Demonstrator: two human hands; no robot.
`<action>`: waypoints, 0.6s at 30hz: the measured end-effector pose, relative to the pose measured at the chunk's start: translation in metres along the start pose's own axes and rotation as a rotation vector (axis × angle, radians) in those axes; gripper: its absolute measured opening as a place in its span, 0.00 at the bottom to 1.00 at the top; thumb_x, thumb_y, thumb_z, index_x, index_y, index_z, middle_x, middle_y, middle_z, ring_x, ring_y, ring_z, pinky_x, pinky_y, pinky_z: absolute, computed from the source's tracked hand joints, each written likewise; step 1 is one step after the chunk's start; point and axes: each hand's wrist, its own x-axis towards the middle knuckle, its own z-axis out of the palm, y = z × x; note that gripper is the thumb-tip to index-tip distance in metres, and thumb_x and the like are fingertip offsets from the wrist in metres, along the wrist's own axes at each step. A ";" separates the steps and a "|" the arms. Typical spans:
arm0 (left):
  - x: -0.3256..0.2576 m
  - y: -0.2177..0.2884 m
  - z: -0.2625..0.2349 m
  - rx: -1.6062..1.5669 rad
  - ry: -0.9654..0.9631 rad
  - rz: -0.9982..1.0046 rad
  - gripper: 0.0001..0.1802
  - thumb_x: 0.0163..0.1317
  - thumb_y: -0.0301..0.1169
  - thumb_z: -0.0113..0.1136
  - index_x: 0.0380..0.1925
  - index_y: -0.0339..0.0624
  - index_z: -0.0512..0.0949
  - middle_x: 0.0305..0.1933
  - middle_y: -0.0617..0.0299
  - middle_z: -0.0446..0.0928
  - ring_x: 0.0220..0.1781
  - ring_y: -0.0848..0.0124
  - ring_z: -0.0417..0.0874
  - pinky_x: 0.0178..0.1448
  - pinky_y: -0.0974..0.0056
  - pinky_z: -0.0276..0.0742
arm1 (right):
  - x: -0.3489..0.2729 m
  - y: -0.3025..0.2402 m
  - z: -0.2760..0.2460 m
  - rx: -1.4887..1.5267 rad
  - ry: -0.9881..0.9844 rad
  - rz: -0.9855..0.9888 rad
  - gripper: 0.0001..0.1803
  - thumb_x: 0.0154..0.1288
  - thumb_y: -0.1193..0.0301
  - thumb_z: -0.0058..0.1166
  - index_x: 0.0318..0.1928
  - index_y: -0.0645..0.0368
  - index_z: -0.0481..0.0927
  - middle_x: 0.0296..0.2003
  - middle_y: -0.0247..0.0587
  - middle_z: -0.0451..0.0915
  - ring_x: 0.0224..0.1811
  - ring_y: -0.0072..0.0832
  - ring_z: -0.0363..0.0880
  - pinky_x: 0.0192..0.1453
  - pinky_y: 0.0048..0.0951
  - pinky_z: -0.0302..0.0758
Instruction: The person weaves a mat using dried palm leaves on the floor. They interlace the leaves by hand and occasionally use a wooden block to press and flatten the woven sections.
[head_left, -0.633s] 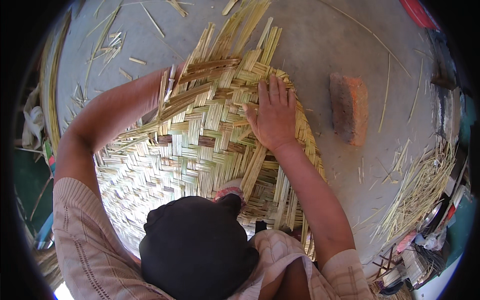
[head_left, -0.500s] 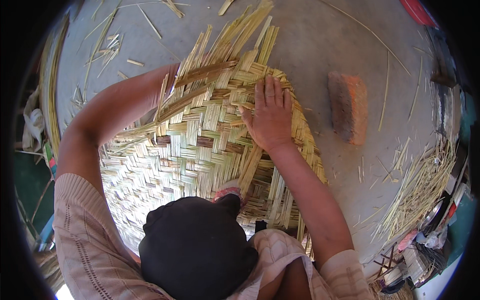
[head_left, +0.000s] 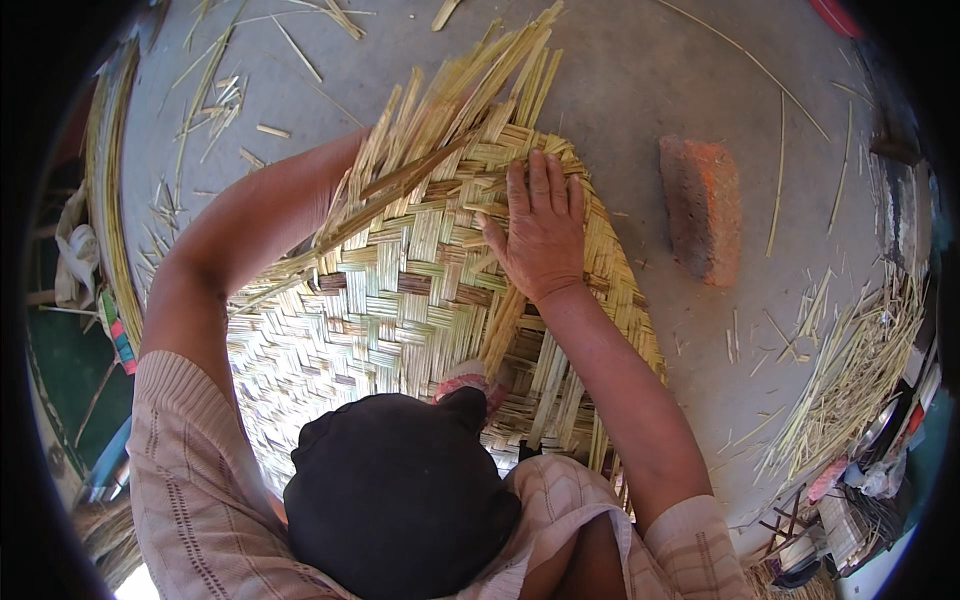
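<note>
A large woven mat (head_left: 400, 260) of flat split straw-coloured strips, with a few dark brown ones, spreads in front of me. My right hand (head_left: 545, 235) rests palm down near its far right corner, fingers stretched out and thumb apart. Unwoven strip ends (head_left: 480, 90) stick up and away from the far edge. Behind those strips my left forearm (head_left: 290, 195) reaches round the mat's left side; the left hand and its fingers are hidden there. One brown strip (head_left: 425, 165) slants across the far part of the weave.
A worn reddish brick (head_left: 700, 210) lies on the grey floor (head_left: 640, 80) to the right. Beyond it is a heap of thin straw scraps (head_left: 850, 370). Loose slivers (head_left: 225, 105) are scattered at the far left, by a bundle of long strips (head_left: 112, 180). My foot (head_left: 470, 385) touches the mat.
The upright strip ends have shifted and lean more to the right, with some blur. My left forearm has moved a little to the right. The right hand stays flat in its place.
</note>
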 end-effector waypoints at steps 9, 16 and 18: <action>0.001 0.006 0.013 0.056 0.024 0.016 0.39 0.67 0.62 0.43 0.63 0.40 0.69 0.53 0.50 0.78 0.52 0.61 0.81 0.59 0.58 0.76 | 0.001 0.000 -0.005 0.051 0.037 -0.007 0.40 0.65 0.46 0.52 0.67 0.63 0.66 0.69 0.52 0.61 0.74 0.46 0.54 0.76 0.51 0.48; -0.001 0.015 0.061 0.323 0.149 0.136 0.42 0.67 0.65 0.41 0.66 0.41 0.67 0.56 0.49 0.78 0.55 0.60 0.80 0.61 0.58 0.75 | -0.002 0.002 0.001 0.017 0.007 -0.014 0.42 0.65 0.43 0.50 0.68 0.61 0.64 0.71 0.51 0.58 0.77 0.46 0.47 0.77 0.54 0.45; -0.004 0.010 0.081 0.435 0.209 0.220 0.43 0.69 0.65 0.36 0.68 0.40 0.65 0.59 0.46 0.76 0.57 0.58 0.79 0.64 0.59 0.73 | -0.006 0.003 0.007 -0.039 -0.098 -0.047 0.43 0.65 0.42 0.49 0.69 0.61 0.63 0.71 0.52 0.57 0.77 0.48 0.47 0.77 0.56 0.45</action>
